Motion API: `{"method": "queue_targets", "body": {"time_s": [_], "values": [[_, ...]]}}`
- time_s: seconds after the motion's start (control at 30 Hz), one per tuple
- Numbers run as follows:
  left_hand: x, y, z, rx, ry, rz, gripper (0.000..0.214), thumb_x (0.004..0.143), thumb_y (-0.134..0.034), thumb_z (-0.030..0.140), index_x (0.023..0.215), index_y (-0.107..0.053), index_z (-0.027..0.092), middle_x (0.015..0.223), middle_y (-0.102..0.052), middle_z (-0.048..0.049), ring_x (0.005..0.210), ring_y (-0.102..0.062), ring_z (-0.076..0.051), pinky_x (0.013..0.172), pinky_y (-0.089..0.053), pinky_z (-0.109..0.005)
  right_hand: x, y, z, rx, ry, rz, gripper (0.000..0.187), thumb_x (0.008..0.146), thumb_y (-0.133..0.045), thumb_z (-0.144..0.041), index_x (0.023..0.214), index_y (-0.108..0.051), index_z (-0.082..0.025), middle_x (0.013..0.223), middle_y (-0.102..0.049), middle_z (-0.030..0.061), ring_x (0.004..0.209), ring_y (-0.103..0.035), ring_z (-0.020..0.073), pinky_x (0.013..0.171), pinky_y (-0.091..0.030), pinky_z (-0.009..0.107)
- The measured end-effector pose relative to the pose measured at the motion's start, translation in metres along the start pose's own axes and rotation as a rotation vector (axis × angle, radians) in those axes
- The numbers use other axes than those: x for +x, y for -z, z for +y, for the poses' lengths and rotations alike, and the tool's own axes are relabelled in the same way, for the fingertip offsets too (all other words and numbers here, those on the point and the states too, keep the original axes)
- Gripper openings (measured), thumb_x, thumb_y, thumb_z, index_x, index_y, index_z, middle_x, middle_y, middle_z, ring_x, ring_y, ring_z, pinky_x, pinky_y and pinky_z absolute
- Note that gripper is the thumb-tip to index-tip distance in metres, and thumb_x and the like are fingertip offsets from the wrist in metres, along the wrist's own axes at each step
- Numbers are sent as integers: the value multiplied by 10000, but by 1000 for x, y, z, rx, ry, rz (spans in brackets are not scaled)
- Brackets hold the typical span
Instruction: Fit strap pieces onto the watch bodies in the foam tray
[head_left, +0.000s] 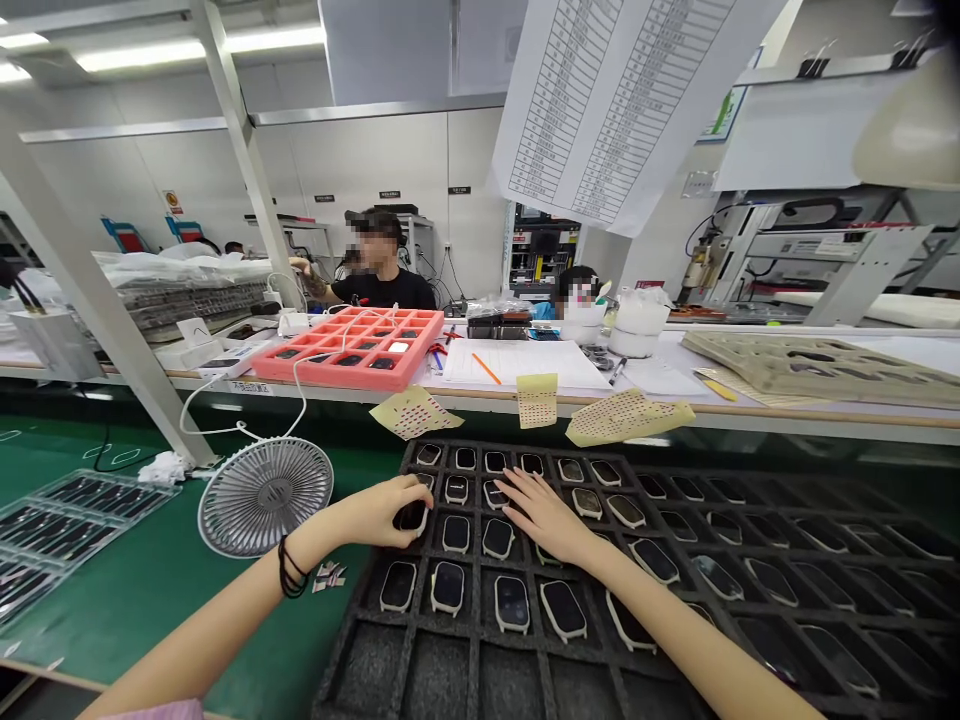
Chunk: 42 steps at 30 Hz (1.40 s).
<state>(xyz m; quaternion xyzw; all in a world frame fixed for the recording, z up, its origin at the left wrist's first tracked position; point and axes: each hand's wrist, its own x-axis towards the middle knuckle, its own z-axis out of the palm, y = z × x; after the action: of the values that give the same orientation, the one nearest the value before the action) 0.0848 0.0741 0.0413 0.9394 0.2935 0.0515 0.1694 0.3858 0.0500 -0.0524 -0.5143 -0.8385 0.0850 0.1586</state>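
Observation:
My left hand (397, 510) is at the left side of a black foam tray (438, 672), its thumb and fingers closed around the edges of a smartwatch (412, 517) without a strap. This watch has a dark screen and a pale case, and the fingers partly cover it. Spread flat over the middle columns, my right hand (541, 515) has its fingertips at another smartwatch (493, 494) and hides some compartments. Around both hands, several similar watches, such as a smartwatch (512, 603) in a nearer row, lie face up in single compartments.
A grey fan (266, 497) stands left of the tray, near clear trays (71, 525) of dark parts. Behind, a shelf holds a pink compartment tray (352, 345) and papers. Yellow notes (537, 400) hang from its edge. A person (386, 285) sits beyond.

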Motion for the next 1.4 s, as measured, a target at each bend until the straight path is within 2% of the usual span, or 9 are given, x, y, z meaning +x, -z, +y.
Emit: {"method": "queue_targets", "body": {"time_s": [0.13, 0.23, 0.4, 0.6, 0.8, 0.93, 1.1, 1.23, 1.4], "values": [[15, 6, 18, 1, -89, 88, 372, 761, -566, 216, 1132, -533, 213, 1065, -544, -45, 937, -573, -181, 853, -438, -256, -1, -2, 2, -12, 3, 27, 510, 950, -298, -485, 1391, -402, -251, 1496, -333, 71, 1398, -227, 228, 1136, -186, 496], [29, -5, 24, 109, -105, 10, 332, 743, -588, 211, 1075, -580, 207, 1005, -590, -50, 876, -603, -199, 788, -458, -264, -1, -4, 3, -13, 1, 49, 501, 949, -313, -479, 1384, -413, -252, 1493, -339, 78, 1393, -241, 235, 1131, -200, 502], [40, -29, 17, 207, -103, -99, 431, 694, -677, 222, 1116, -593, 227, 1013, -657, -53, 888, -634, -231, 760, -466, -271, -2, -5, 3, -14, 16, 71, 485, 947, -333, -465, 1366, -441, -245, 1478, -367, 89, 1383, -269, 244, 1124, -220, 507], [41, -27, 17, 201, -134, -71, 509, 703, -706, 249, 1193, -571, 249, 1071, -665, -46, 949, -634, -224, 808, -453, -263, -2, -2, 2, -14, 11, 53, 488, 946, -347, -444, 1362, -449, -210, 1475, -368, 112, 1381, -271, 258, 1123, -219, 511], [41, -37, 15, 252, -171, -18, 410, 703, -720, 265, 1096, -621, 204, 955, -680, -49, 895, -639, -228, 795, -451, -274, -3, 0, 1, 53, -13, 47, 513, 945, -288, -507, 1373, -429, -263, 1484, -363, 68, 1389, -255, 242, 1131, -209, 497], [47, -28, 21, 275, -197, -7, 362, 703, -701, 238, 1057, -634, 206, 932, -668, -45, 855, -640, -212, 738, -462, -247, -4, 3, 1, 151, -29, 67, 507, 953, -260, -493, 1356, -452, -252, 1457, -409, 69, 1372, -295, 229, 1138, -185, 489], [66, -11, 40, 252, -228, 40, 432, 716, -695, 239, 1140, -613, 215, 999, -656, -57, 915, -625, -219, 787, -462, -260, -3, 9, 4, 441, -43, 200, 464, 963, -256, -456, 1304, -500, -256, 1342, -529, 64, 1277, -429, 203, 1110, -266, 445], [82, -22, 53, 280, -321, -111, 425, 704, -714, 195, 1121, -632, 205, 946, -662, -66, 869, -626, -230, 750, -470, -272, 0, 9, 9, 693, -115, 376, 459, 950, -288, -480, 1232, -559, -240, 1247, -584, 80, 1152, -538, 216, 1044, -366, 415], [92, -36, 62, 326, -325, -191, 378, 665, -746, 154, 1031, -665, 199, 903, -665, -80, 875, -614, -259, 704, -462, -286, 2, 6, 15, 736, -152, 436, 495, 948, -246, -503, 1196, -574, -228, 1126, -635, 92, 1012, -611, 220, 965, -435, 418]]}}
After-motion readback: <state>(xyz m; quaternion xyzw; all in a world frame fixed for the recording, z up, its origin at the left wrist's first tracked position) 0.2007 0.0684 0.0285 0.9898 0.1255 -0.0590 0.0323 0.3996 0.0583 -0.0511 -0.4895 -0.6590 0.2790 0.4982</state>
